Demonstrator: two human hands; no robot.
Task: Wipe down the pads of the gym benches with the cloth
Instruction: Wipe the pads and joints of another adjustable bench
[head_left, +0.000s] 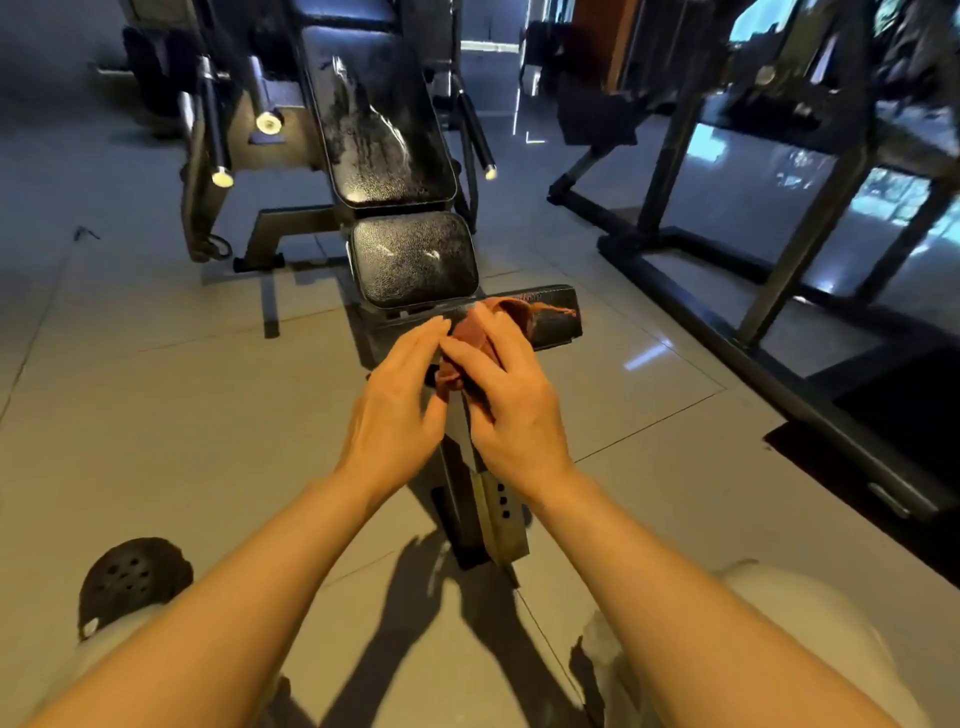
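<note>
While you crouch at the foot of the bench, both of your hands meet over its frame.
Right hand (506, 395): your fingers curl over the reddish-brown cloth (475, 332) and hold it bunched; the thumb side faces your other hand.
Left hand (397, 400): your fingers lie nearly straight, their tips touching the cloth's near edge; whether they pinch it you cannot tell from here.
Cloth: it sits under and between your fingertips, one end trailing past them onto the roller pad (553, 317).
Roller pad: black, lying crosswise just beyond your right fingertips; its right end reaches past your hand, its left part is hidden by the cloth and fingers.
Seat pad (413, 260): just ahead of your fingertips, rounded corners, streaked and speckled with wet marks.
Back pad (376, 119): further ahead, sloping up and away, with broad smear trails down its middle.
Bench frame (491, 514): the dark beam runs below your wrists toward you.
Open room: pale tiled floor (156, 389) spreads wide left of your left fingers.
Right side: a dark rack base (727, 312) angles along the floor, well apart from your right fingers, with a band of tile between.
</note>
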